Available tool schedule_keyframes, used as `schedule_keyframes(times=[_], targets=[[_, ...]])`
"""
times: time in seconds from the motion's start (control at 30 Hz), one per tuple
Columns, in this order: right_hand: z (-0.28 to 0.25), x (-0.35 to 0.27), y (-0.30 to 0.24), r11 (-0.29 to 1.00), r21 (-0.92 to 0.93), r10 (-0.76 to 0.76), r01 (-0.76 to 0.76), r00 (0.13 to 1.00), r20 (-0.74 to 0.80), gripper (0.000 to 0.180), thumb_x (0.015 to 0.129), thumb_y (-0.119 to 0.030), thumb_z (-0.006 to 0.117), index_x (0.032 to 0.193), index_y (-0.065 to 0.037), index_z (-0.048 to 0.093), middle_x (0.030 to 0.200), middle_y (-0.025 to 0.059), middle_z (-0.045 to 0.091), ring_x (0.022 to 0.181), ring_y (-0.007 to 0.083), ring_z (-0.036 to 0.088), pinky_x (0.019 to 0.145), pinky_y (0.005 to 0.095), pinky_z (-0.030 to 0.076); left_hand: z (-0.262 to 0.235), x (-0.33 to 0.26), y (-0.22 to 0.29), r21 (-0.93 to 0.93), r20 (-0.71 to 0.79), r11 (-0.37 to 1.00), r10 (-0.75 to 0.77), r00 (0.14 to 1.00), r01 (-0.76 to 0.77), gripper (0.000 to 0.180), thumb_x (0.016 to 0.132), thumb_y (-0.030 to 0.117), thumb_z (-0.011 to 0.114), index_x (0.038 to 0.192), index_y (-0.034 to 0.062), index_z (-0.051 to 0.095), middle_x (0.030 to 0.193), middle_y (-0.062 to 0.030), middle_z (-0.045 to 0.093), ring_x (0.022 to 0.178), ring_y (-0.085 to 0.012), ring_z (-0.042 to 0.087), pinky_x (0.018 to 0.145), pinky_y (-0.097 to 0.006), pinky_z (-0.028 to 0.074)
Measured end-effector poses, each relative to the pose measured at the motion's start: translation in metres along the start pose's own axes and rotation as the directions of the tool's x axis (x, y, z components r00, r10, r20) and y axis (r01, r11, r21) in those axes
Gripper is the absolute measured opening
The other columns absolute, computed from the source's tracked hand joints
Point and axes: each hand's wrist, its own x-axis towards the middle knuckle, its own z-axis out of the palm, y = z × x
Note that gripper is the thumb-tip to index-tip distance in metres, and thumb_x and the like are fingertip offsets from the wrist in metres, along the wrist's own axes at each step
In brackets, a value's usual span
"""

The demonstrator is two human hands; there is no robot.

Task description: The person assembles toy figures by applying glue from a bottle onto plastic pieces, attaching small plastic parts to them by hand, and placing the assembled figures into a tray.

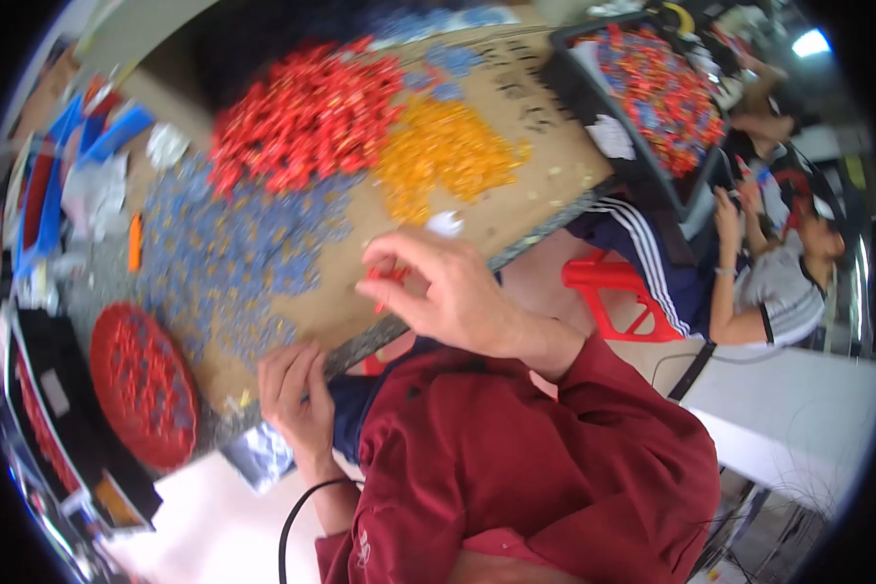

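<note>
My right hand [462,297] is above the near edge of the cardboard-covered table, thumb and fingers closed on a small red plastic piece [387,276]. Lower and to the left, my left hand [297,397] rests at the table edge with its fingers bent together; whatever they may hold is hidden. Beyond the hands, a large heap of red pieces [302,117] lies next to a smaller pile of yellow-orange pieces [443,151]. Translucent blue-grey pieces [234,248] are spread thinly to the left, close to my left hand.
At left stand a red round tray [191,419] of red pieces, an orange cutter-like tool [135,243] and blue bins [117,134]. A black tray [686,209] of mixed pieces is at upper right. Near it sits another person [784,297] beside a red stool [608,292].
</note>
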Motion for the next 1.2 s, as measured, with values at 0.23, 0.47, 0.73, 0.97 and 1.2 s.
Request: schedule_keyframes(times=[0.23, 0.47, 0.73, 0.97, 1.2], targets=[[-0.072, -0.015, 0.029, 0.823, 0.462, 0.452, -0.331, 0.874, -0.178, 0.015, 0.074, -0.011, 0.070, 0.085, -0.002, 0.066, 0.067, -0.0045, 0.057, 0.051, -0.0021, 0.040, 0.044, 0.0159, 0.028, 0.014, 0.004, 0.007, -0.036, 0.054, 0.997, 0.076, 0.996, -0.074, 0.011, 0.069, -0.005, 0.063, 0.080, -0.0022, 0.063, 0.079, -0.0116, 0.060, 0.076, -0.0276, 0.056, 0.072, -0.035, 0.044], [-0.133, -0.034, 0.061, 0.876, 0.333, 0.459, -0.348, 0.812, -0.361, 0.016, 0.075, -0.009, 0.069, 0.087, 0.000, 0.065, 0.061, -0.0032, 0.058, 0.050, -0.0014, 0.043, 0.044, 0.0153, 0.030, 0.025, 0.005, 0.008, -0.050, 0.108, 0.993, 0.110, 0.988, -0.105, 0.008, 0.071, -0.004, 0.060, 0.079, -0.0025, 0.063, 0.079, -0.0124, 0.061, 0.076, -0.0274, 0.056, 0.071, -0.036, 0.044], [-0.179, -0.044, 0.069, 0.812, 0.507, 0.519, -0.289, 0.755, -0.401, 0.014, 0.080, -0.012, 0.065, 0.086, -0.001, 0.059, 0.070, 0.0004, 0.059, 0.050, 0.0015, 0.044, 0.042, 0.0153, 0.031, 0.035, 0.014, 0.016, -0.086, 0.159, 0.989, 0.129, 0.979, -0.117, 0.009, 0.075, -0.002, 0.058, 0.082, -0.0045, 0.062, 0.079, -0.0144, 0.060, 0.074, -0.0269, 0.056, 0.071, -0.034, 0.044], [-0.210, -0.059, 0.081, 0.823, 0.511, 0.506, -0.247, 0.726, -0.466, 0.015, 0.081, -0.013, 0.064, 0.085, 0.000, 0.058, 0.069, 0.0032, 0.057, 0.054, 0.0058, 0.052, 0.042, 0.0171, 0.039, 0.037, 0.021, 0.034, -0.142, 0.172, 0.985, 0.122, 0.977, -0.098, 0.009, 0.072, -0.002, 0.060, 0.080, -0.0030, 0.063, 0.077, -0.0132, 0.060, 0.074, -0.0277, 0.056, 0.068, -0.036, 0.044], [-0.222, -0.069, 0.084, 0.793, 0.529, 0.562, -0.302, 0.698, -0.443, 0.015, 0.082, -0.013, 0.062, 0.087, 0.001, 0.058, 0.073, 0.0044, 0.059, 0.058, 0.0079, 0.056, 0.045, 0.0179, 0.043, 0.049, 0.015, 0.015, -0.149, 0.189, 0.983, 0.136, 0.972, -0.108, 0.009, 0.072, -0.003, 0.060, 0.081, -0.0034, 0.063, 0.078, -0.0141, 0.060, 0.072, -0.0280, 0.056, 0.066, -0.035, 0.045]])
